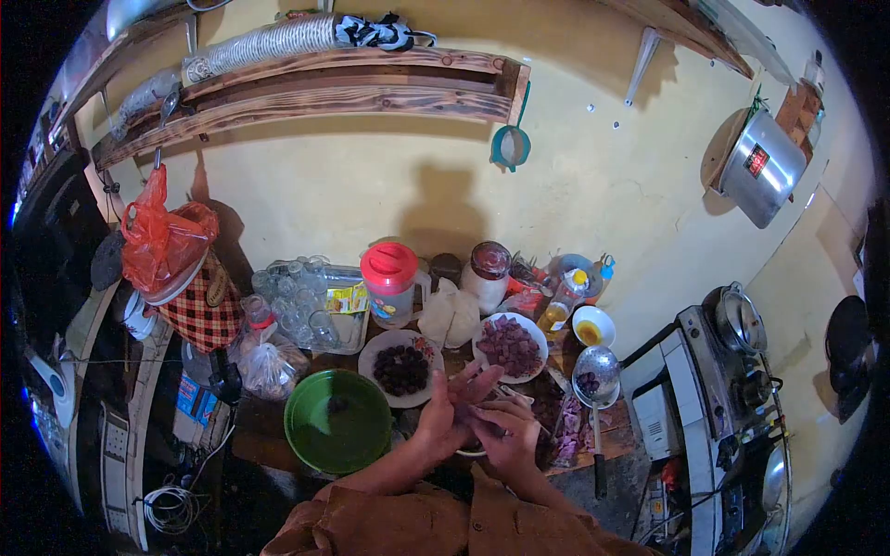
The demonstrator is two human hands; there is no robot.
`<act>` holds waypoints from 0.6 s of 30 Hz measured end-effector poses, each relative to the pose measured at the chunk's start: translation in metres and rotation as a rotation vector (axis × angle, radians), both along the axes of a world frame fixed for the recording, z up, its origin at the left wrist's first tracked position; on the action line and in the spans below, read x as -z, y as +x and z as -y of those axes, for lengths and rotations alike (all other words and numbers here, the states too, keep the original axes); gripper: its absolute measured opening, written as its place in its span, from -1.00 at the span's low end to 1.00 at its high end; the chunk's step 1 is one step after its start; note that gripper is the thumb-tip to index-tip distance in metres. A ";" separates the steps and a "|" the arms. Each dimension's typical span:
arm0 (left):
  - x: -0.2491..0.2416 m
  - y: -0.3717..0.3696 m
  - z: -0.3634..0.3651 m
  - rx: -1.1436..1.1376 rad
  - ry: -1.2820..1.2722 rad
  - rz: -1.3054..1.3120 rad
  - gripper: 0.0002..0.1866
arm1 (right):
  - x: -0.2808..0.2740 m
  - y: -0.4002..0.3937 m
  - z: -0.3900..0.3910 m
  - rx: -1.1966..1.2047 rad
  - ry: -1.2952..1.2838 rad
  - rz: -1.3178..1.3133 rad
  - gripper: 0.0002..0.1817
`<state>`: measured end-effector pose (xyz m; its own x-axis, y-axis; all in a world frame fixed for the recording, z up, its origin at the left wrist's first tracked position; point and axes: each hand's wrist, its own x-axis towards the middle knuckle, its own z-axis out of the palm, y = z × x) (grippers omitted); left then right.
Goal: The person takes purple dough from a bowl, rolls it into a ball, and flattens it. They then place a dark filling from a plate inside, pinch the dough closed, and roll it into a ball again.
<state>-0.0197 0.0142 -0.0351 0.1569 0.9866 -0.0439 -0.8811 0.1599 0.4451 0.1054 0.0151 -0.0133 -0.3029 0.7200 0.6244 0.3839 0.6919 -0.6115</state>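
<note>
My left hand (452,412) is over the front of the table, palm up, its fingers stretched out and apart. Against its palm, my right hand (508,434) has its fingers bent together. Something small and purplish seems to lie between the hands, mostly hidden. Below them shows the rim of a bowl (471,453). Just behind my left hand stands a plate of dark round balls (401,369). Behind my right hand, purple cubes (512,347) fill a white plate. Purple peelings (572,432) lie to the right.
A green basin (306,443) stands at left, with a small dark piece inside. A skimmer (595,371) holding purple pieces rests over a bowl at right. Behind are a red-lidded pitcher (389,278), a jar (488,278) and a tray of glasses (348,341). A stove (718,347) is far right.
</note>
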 end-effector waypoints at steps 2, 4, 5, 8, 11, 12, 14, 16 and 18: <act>-0.001 0.001 0.001 0.011 0.024 -0.006 -0.18 | -0.003 -0.002 0.001 -0.010 0.017 -0.026 -0.81; -0.006 0.002 0.002 -0.016 -0.014 -0.023 -0.22 | -0.006 -0.004 0.003 -0.017 0.034 -0.052 -0.84; -0.006 0.002 0.001 -0.015 -0.012 -0.025 -0.22 | -0.007 -0.005 0.003 0.022 0.035 -0.056 -0.85; -0.004 0.001 0.000 -0.016 0.007 0.035 -0.22 | -0.002 -0.006 0.005 0.068 0.040 -0.067 -0.85; -0.006 0.002 0.000 -0.013 -0.025 0.036 -0.23 | -0.002 -0.005 0.005 0.049 0.030 -0.046 -0.83; -0.008 0.000 0.000 -0.025 -0.024 0.027 -0.21 | -0.002 -0.005 0.005 0.021 0.017 -0.018 -0.82; -0.006 -0.001 0.000 -0.039 -0.021 0.017 -0.18 | -0.001 -0.005 0.003 0.020 0.046 -0.072 -0.82; 0.002 -0.001 -0.004 -0.084 0.035 0.035 -0.20 | 0.000 -0.006 0.002 0.012 0.076 -0.123 -0.81; 0.005 -0.002 -0.004 -0.087 0.023 0.041 -0.20 | 0.001 -0.008 0.008 -0.021 0.047 -0.060 -0.81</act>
